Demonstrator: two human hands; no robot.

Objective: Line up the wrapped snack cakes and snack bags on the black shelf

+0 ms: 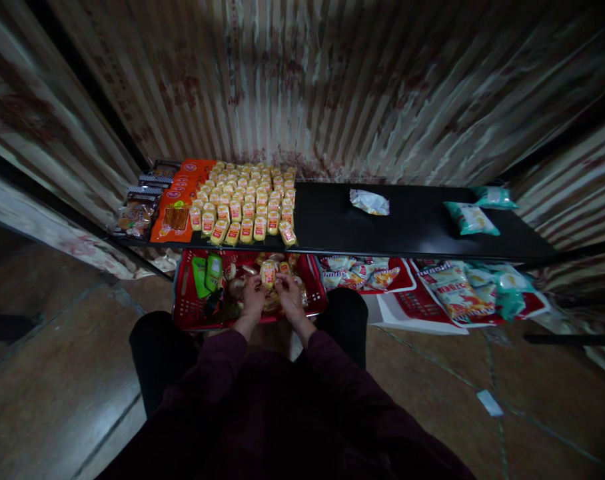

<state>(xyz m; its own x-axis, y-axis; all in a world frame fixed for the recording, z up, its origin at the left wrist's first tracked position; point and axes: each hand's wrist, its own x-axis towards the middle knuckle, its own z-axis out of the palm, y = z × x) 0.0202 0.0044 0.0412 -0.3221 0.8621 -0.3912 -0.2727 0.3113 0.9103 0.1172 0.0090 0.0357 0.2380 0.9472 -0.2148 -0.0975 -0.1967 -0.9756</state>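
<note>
Between my two hands is a small yellow wrapped snack cake point(268, 273) with a red and white label, held upright over a red basket point(182, 297). My left hand point(253, 297) grips its left side, and my right hand point(288, 292) grips the right side. Inside the basket lie green packets point(206, 273) and assorted wrapped snacks, partly hidden by my hands. On the black shelf just beyond, similar yellow snack cakes point(246, 230) stand in several close rows. One at the front right corner point(287, 233) leans at an angle.
Left of the rows lie orange snack bags point(175, 213) and dark clear-windowed packets point(135, 212). Farther right on the black shelf point(327, 227) are a white packet point(370, 202) and teal packets point(471, 219). Red baskets point(412, 307) of snack bags sit below the shelf's right half.
</note>
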